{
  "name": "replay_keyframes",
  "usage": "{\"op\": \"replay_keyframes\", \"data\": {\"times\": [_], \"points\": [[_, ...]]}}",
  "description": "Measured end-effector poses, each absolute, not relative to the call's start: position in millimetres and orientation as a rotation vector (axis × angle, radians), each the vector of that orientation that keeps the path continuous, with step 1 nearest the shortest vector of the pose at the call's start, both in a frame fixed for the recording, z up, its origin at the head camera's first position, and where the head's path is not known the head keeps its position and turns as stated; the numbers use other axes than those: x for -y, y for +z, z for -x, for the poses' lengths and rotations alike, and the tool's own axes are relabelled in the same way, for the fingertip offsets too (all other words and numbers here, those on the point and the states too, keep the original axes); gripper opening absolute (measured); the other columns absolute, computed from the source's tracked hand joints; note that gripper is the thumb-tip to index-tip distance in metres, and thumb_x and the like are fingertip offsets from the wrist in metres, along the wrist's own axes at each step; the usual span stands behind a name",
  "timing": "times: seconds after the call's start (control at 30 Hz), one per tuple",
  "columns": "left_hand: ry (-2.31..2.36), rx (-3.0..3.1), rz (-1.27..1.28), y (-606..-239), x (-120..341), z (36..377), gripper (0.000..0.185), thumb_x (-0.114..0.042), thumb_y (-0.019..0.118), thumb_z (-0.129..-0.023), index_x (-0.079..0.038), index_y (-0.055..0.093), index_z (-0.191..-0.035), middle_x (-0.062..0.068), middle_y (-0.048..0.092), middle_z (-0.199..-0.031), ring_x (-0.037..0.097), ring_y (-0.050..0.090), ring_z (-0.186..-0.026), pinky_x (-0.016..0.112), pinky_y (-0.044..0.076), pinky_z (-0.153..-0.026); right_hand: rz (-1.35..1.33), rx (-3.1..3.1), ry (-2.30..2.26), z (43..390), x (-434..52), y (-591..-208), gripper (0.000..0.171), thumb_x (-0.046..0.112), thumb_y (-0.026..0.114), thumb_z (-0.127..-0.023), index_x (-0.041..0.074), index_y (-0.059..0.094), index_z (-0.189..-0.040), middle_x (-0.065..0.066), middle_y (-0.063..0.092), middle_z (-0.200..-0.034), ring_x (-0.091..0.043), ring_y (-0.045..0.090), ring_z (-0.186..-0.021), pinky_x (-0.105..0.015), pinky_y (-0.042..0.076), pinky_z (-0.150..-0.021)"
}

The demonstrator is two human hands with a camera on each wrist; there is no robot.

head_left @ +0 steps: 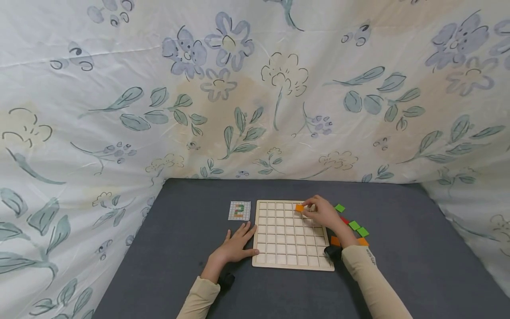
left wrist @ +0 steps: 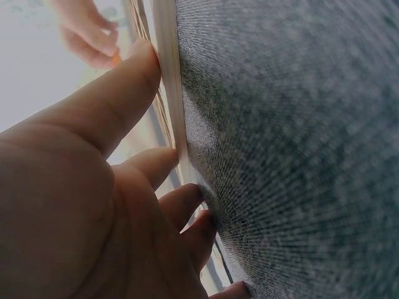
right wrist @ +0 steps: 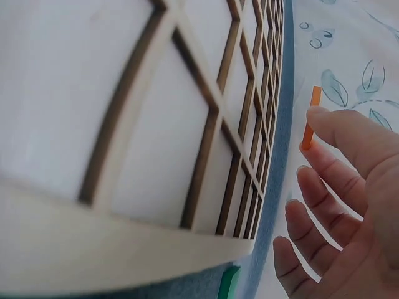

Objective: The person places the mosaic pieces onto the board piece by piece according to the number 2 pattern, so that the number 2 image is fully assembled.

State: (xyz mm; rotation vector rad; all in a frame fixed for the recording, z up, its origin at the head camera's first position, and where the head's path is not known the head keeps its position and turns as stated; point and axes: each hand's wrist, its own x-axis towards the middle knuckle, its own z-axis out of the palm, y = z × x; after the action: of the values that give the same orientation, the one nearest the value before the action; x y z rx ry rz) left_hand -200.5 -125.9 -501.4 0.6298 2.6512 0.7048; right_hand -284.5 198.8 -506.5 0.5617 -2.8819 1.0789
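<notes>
A square wooden grid board (head_left: 292,239) lies on the dark table, its cells divided by thin raised strips. Over the board's far right part, my right hand (head_left: 322,213) pinches an orange square tile (head_left: 299,208) between thumb and index finger. The right wrist view shows this orange tile (right wrist: 312,118) edge-on, held above the grid. My left hand (head_left: 235,247) rests with spread fingers at the board's left edge. In the left wrist view the thumb (left wrist: 118,93) and a fingertip touch the board's wooden rim (left wrist: 168,75).
A small printed card (head_left: 239,211) with a coloured pattern on a grid lies left of the board. To its right are several green tiles (head_left: 354,225), a partly hidden red tile (head_left: 344,220) and orange tiles (head_left: 363,241). A flowered cloth (head_left: 255,88) hangs behind the table.
</notes>
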Motion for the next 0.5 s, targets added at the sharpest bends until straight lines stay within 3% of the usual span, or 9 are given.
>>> {"op": "replay_keyframes", "data": {"times": [0.5], "points": [[0.709, -2.64, -0.627, -500, 127, 199, 0.075, -0.042, 0.057, -0.09, -0.011, 0.023, -0.149, 0.015, 0.014, -0.154, 0.035, 0.01, -0.142, 0.067, 0.0, -0.106, -0.61, 2.873, 1.068, 286, -179, -507, 0.021, 0.023, 0.069, -0.085, 0.011, 0.069, -0.102, -0.004, 0.056, -0.088, -0.013, 0.045, -0.062, -0.027, 0.039, -0.051]]}}
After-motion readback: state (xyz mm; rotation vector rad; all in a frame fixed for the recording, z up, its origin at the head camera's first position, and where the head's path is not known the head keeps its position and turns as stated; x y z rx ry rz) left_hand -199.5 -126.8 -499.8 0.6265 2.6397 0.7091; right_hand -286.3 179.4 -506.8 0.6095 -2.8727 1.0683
